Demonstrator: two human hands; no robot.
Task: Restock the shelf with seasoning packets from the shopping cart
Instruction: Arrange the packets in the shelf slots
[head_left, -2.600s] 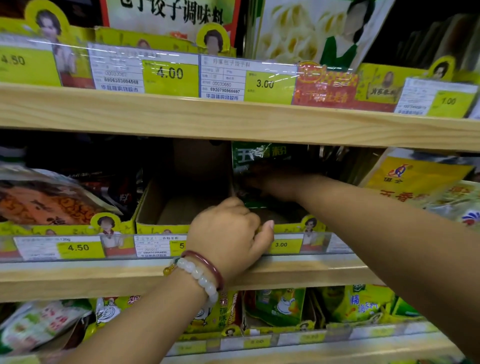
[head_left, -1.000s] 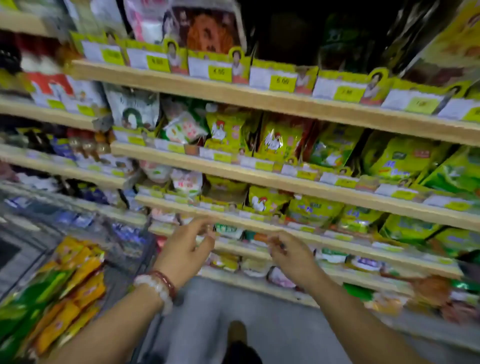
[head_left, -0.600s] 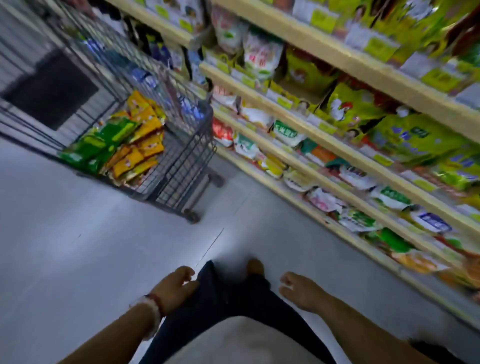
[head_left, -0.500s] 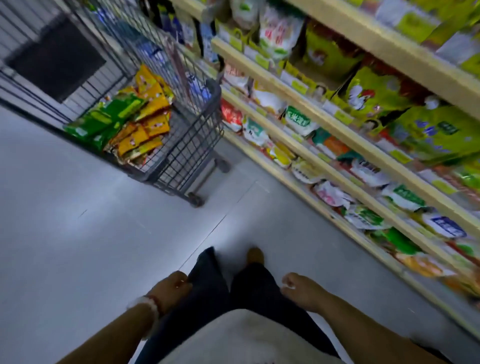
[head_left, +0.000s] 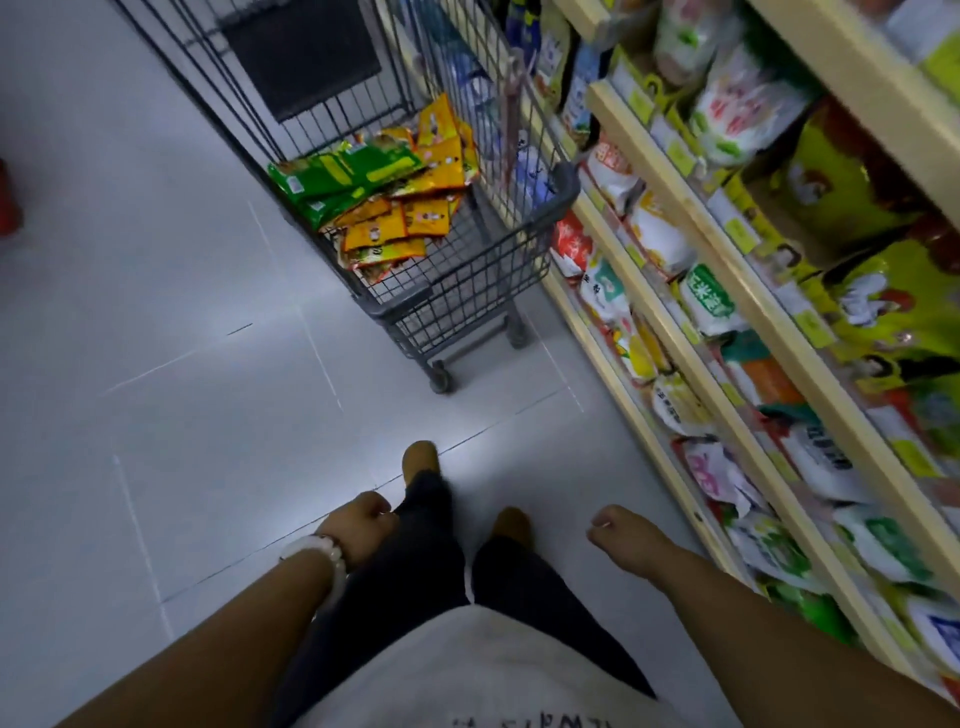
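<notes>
Place: a grocery shop aisle, pretty clearly
Shelving: long pale wooden shelves (head_left: 737, 291) stacked in tiers down the right side
Stock: bagged goods in white, green and yellow plastic (head_left: 709, 299) crammed along every tier (print too blurry to read)
Labels: small yellow price tags (head_left: 737, 228) clipped along the shelf edges
Cart: a dark grey wire shopping cart on wheels (head_left: 467, 291), parked beside the shelves, with flat yellow and green seasoning packets (head_left: 384, 202) inside
Floor: plain light grey tiled floor (head_left: 156, 312)
</notes>
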